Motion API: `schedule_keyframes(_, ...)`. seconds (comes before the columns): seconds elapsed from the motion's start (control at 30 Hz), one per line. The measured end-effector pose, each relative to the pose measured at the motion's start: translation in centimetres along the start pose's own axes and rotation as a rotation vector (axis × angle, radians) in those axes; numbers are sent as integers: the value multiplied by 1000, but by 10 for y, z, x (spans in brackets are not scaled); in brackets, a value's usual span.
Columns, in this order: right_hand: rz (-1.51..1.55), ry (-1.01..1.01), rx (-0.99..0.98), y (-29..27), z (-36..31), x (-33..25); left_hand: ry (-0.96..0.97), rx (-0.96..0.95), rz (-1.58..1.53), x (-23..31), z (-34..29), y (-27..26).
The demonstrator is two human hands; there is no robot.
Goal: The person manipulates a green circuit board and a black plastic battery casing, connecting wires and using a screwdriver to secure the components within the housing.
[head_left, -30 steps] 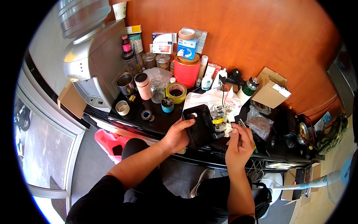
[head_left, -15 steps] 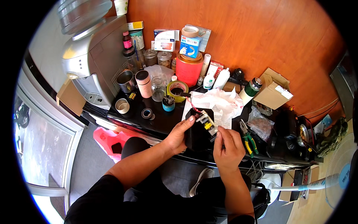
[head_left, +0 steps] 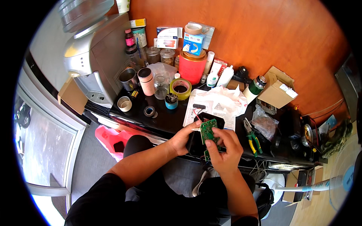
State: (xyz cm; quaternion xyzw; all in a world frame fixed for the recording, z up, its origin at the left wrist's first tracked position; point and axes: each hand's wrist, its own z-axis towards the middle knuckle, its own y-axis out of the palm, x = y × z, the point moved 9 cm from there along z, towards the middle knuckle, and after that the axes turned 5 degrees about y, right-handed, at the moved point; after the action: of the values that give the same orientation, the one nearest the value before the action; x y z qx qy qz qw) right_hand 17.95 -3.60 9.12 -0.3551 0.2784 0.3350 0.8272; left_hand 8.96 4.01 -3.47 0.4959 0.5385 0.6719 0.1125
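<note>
- Water dispenser (head_left: 100, 56): one; the bottle on top is cut off by the upper edge.
- Pink tumbler (head_left: 146, 83): one, upright on the black surface (head_left: 166, 119).
- Lidded glass jars (head_left: 167, 57): two, partly hidden by items in front.
- Yellow tape roll (head_left: 184, 96): one, behind the left hand.
- Left hand (head_left: 181, 140): clamped on the black casing; the fingers underneath are hidden.
- Black casing (head_left: 195, 144): one, largely covered by the board.
- Green circuit board (head_left: 208, 129): one, above the casing, between the hands. Its underside is hidden; whether the green portion below the right thumb belongs to it cannot be told.
- Right hand (head_left: 229, 150): thumb and fingers closed on the board.
- Pliers (head_left: 251, 137): one pair, beside the clear plastic bag (head_left: 264, 124).
- Fan (head_left: 345, 177): one, cut off at right.
</note>
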Motion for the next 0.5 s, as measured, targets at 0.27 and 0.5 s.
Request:
schedule_keyframes(0.27, -274, 114, -96, 7, 15, 37, -237, 127, 22, -49, -5, -8)
schedule_keyframes(0.5, 99, 585, -430, 32, 8, 115, -331, 207, 53, -65, -9, -11)
